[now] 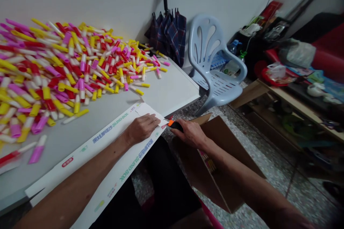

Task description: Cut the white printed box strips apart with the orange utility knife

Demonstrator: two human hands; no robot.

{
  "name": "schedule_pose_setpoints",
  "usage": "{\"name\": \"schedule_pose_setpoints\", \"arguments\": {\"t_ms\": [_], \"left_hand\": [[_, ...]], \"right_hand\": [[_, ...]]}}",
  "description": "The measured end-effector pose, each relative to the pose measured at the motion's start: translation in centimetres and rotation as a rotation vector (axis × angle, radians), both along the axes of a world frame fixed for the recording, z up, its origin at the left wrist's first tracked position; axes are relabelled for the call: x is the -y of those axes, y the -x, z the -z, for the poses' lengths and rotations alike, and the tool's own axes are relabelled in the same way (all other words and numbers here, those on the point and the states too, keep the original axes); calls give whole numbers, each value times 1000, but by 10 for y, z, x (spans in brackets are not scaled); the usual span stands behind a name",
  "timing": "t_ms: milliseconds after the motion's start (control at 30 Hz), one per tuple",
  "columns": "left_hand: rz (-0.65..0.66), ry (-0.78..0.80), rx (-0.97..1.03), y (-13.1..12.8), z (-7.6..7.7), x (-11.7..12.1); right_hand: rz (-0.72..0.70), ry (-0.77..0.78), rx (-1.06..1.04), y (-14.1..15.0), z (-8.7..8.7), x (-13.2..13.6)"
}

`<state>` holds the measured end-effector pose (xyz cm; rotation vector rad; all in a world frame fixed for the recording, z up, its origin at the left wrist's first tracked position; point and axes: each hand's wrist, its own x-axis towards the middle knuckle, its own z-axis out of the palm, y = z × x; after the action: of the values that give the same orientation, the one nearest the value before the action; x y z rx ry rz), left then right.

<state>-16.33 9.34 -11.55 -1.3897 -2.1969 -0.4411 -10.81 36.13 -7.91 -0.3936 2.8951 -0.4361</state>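
Observation:
A long white printed cardboard sheet (107, 154), marked "BLIND BOX", lies slanted over the table's front edge and above my lap. My left hand (143, 127) rests on its far end, fingers laid flat and pressing it down. Just to the right, my right hand (192, 133) is closed around a black and orange box cutter (175, 125). The cutter's front meets the corner of the sheet; its blade is too small to make out. Behind the sheet, a heap of small two-tone plastic tubes (83, 64) in yellow, red, pink and white covers much of the table.
Below my right forearm stands an open brown cardboard box (228, 150), with some colourful items partly visible inside. A grey-blue plastic chair (215, 64) is past the table's right end (174, 86). A plaid umbrella (172, 35) leans on the wall. A cluttered wooden table (290, 103) stands at right.

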Motion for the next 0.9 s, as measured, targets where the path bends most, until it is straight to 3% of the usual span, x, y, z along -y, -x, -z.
{"name": "schedule_pose_setpoints", "arguments": {"t_ms": [267, 433, 600, 900], "left_hand": [[-17, -99, 0, -1, -5, -3], [-17, -114, 9, -1, -8, -4], [-25, -102, 39, 0, -3, -2], [-13, -135, 92, 1, -3, -3]], "right_hand": [[-110, 161, 19, -10, 4, -10], [-103, -3, -77, -16, 11, -9], [-197, -70, -184, -22, 25, -10], [-218, -269, -321, -24, 32, -16]]}}
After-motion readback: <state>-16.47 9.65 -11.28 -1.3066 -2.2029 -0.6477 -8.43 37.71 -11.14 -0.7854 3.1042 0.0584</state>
